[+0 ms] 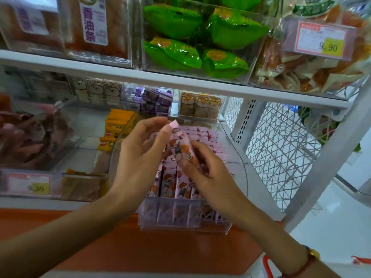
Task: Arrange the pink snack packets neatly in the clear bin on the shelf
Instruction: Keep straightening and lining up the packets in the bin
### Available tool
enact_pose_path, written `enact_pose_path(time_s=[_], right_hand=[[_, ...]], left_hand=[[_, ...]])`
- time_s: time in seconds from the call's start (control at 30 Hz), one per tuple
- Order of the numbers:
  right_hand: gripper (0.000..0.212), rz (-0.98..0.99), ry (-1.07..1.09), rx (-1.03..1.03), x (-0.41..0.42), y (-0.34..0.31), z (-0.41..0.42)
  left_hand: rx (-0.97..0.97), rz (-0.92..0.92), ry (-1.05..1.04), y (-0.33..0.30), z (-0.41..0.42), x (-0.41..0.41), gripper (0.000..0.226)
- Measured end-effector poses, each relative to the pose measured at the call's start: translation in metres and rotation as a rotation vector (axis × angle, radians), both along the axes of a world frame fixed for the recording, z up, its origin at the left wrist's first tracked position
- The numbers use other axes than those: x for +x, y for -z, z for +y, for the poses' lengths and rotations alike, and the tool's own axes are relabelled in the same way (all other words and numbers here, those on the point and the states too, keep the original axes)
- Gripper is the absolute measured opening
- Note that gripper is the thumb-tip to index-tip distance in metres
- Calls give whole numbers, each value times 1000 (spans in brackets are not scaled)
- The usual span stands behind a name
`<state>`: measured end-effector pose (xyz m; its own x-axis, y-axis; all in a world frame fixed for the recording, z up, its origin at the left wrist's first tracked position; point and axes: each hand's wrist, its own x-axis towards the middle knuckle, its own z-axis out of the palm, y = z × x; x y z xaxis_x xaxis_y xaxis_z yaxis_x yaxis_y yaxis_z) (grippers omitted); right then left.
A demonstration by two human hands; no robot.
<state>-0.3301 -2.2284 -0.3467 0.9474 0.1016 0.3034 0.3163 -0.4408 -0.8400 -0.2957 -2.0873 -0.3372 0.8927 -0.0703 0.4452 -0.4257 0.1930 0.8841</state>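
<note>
A: We've got one pink packet (180,145) up off the stack, held over the bin (184,223), tilted, its top end pointing up and away from us.

B: Who's got it? We see the left hand (140,157) with its thumb on the upper end, fingers curled round the far side.

A: And the right hand (208,173) pinches the lower end, thumb on the printed face, the other fingers curled under it. So the packet sits between both sets of fingertips.

B: Below, more packets (176,185) stand upright in a row at the bin's front, and another layer lies flat towards the back.

A: Left of the bin we spot orange packs (112,127); green bags (192,37) sit on the shelf (120,77) above.
</note>
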Motion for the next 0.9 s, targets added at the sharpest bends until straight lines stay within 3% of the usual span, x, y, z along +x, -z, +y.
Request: enact_pose_path(time_s=[0.17,0.3,0.43,0.57,0.73,0.9], right_hand=[[28,243,113,450,14,1,0],[31,268,118,726,18,-1,4],[43,224,92,688,16,-3,7],[46,162,-21,671,12,-11,4],[30,-91,152,474,9,-12,4],[30,-248,250,389,6,-12,3]], left_hand=[[224,-22,15,12,2,2,31],[435,-87,52,17,-3,-1,43],[545,-239,-74,16,-4,0,39],[482,-165,-29,12,-1,3,42],[580,-228,9,12,0,10,31],[582,-278,19,7,0,10,37]])
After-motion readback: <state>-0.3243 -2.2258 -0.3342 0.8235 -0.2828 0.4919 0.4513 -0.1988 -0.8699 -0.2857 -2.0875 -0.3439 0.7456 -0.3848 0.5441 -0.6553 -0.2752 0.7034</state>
